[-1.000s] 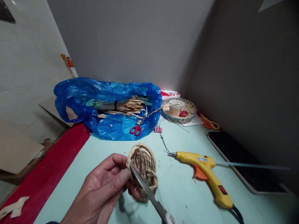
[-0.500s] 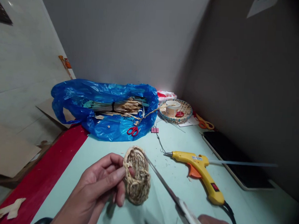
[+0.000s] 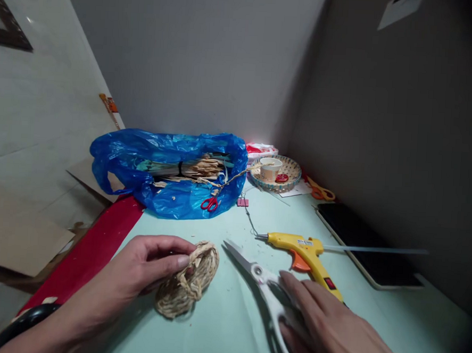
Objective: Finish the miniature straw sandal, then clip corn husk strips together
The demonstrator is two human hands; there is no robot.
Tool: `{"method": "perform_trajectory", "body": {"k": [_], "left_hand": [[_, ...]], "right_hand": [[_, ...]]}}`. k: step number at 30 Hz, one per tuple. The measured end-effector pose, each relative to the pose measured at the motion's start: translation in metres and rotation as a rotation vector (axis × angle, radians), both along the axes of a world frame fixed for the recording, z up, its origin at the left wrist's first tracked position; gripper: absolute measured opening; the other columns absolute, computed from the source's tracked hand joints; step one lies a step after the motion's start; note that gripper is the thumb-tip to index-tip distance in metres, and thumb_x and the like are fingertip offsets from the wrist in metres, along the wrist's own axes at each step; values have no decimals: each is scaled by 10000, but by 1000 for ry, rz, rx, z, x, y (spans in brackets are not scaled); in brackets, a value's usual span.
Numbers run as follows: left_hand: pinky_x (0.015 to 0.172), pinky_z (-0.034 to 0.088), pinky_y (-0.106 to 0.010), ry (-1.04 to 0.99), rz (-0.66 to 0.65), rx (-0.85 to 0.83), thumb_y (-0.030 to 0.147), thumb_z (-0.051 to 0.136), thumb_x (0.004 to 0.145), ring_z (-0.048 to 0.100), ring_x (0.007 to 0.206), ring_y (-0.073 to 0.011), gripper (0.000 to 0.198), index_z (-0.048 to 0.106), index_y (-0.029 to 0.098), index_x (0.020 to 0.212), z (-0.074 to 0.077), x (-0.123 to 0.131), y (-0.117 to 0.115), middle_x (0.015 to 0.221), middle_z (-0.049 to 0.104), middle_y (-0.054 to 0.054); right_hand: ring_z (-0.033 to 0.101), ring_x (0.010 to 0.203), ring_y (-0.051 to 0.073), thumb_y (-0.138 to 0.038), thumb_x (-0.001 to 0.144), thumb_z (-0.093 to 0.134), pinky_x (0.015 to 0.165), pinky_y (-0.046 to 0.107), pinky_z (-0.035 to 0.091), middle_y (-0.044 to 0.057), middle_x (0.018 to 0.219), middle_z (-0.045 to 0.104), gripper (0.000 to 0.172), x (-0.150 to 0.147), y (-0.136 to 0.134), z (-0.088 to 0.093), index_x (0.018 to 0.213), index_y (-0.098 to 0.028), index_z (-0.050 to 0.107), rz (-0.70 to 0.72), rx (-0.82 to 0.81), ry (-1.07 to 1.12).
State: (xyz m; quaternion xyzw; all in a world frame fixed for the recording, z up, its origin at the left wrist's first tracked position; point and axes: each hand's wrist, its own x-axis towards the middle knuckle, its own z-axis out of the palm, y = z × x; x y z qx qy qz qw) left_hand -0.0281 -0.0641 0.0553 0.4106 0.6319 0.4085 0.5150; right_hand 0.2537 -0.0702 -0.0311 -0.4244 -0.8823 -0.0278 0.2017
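A small slipper-shaped piece of braided straw [image 3: 189, 283] is pinched between the thumb and fingers of my left hand [image 3: 154, 262], tilted just above the table. My right hand [image 3: 311, 314] grips white-handled scissors [image 3: 267, 290] by their loops. Their blades are together, and the tip points up and left, a short gap to the right of the straw slipper. Some fingers of my right hand are hidden under the handles. Just beyond the scissors lies a yellow glue gun [image 3: 296, 241] with an orange trigger and a long glue stick out of its back.
A blue plastic bag [image 3: 170, 199] with a bundle of dried straw [image 3: 204, 169] and red scissors [image 3: 209, 203] lies at the back. Behind the glue gun are a pink binder clip [image 3: 243, 202], a woven tray [image 3: 291, 185] with a cup [image 3: 270, 169], orange scissors [image 3: 321, 191] and a dark tablet [image 3: 363, 243].
My left hand has turned the slipper over to the left and lowered it. The scissors have moved down from its edge toward the table, and my right hand has come further into view.
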Motion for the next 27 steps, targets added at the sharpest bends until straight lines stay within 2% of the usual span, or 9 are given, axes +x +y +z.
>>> {"method": "perform_trajectory", "body": {"k": [2, 7, 9, 12, 14, 16, 23, 25, 27], "left_hand": [[535, 451, -166, 48, -32, 14, 248, 833, 705, 662, 642, -161, 188, 829, 170, 876, 0, 0, 5, 790, 807, -85], [605, 509, -213, 18, -122, -50, 267, 819, 723, 705, 750, -220, 254, 811, 163, 955, -6, -3, 15, 869, 805, -114], [584, 510, -224, -3, -133, -50, 302, 805, 736, 709, 762, -236, 318, 780, 180, 1029, -11, -3, 16, 882, 792, -110], [571, 501, -216, -58, -143, 15, 330, 787, 749, 706, 745, -231, 330, 750, 217, 1057, -21, -2, 15, 824, 765, -80], [596, 511, -215, -84, -140, 66, 334, 805, 726, 690, 715, -211, 294, 754, 229, 996, -27, -1, 13, 762, 739, -54], [617, 528, -225, -86, -122, 80, 349, 826, 697, 677, 701, -204, 282, 758, 232, 945, -31, 0, 12, 738, 722, -43], [598, 546, -235, 76, -145, 29, 444, 811, 689, 672, 720, -223, 352, 738, 245, 971, -38, -3, 3, 765, 733, -45], [580, 534, -234, 126, -172, 51, 441, 795, 705, 664, 713, -219, 325, 724, 248, 957, -41, -4, 2, 773, 728, -45], [573, 513, -226, 127, -205, 54, 426, 766, 741, 630, 692, -193, 274, 707, 252, 944, -44, -5, 1, 770, 699, -26]], "right_hand": [[711, 824, 282, -177, 860, 536, 649, 343, 636, 168, 982, 682, 448, -23, 10, 14, 1298, -85, 524, 54, -47, -60], [662, 810, 347, 16, 750, 508, 663, 485, 590, 190, 911, 671, 353, -61, 28, 28, 1043, -77, 679, 10, 25, -189], [652, 825, 323, -23, 819, 492, 681, 468, 574, 166, 940, 669, 284, -70, 31, 29, 1015, -115, 676, 31, -73, -37], [647, 801, 235, -157, 952, 459, 695, 352, 541, 92, 923, 672, 192, -83, 31, 29, 980, -173, 648, 120, -407, 295], [647, 785, 194, -168, 969, 461, 688, 295, 502, 51, 888, 687, 187, -90, 30, 30, 952, -188, 646, 151, -566, 448], [636, 747, 166, -143, 951, 491, 665, 261, 464, 22, 843, 694, 179, -95, 29, 29, 912, -195, 658, 160, -621, 558], [628, 697, 118, -192, 933, 598, 629, 190, 457, -2, 805, 705, 120, -106, 19, 13, 953, -202, 717, 141, -656, 919], [619, 664, 113, -169, 935, 580, 614, 194, 450, 0, 776, 697, 141, -111, 15, 4, 919, -202, 716, 131, -545, 961], [573, 598, 107, -131, 922, 543, 554, 205, 409, 0, 701, 643, 177, -115, 13, -3, 841, -190, 689, 122, -344, 948]]}}
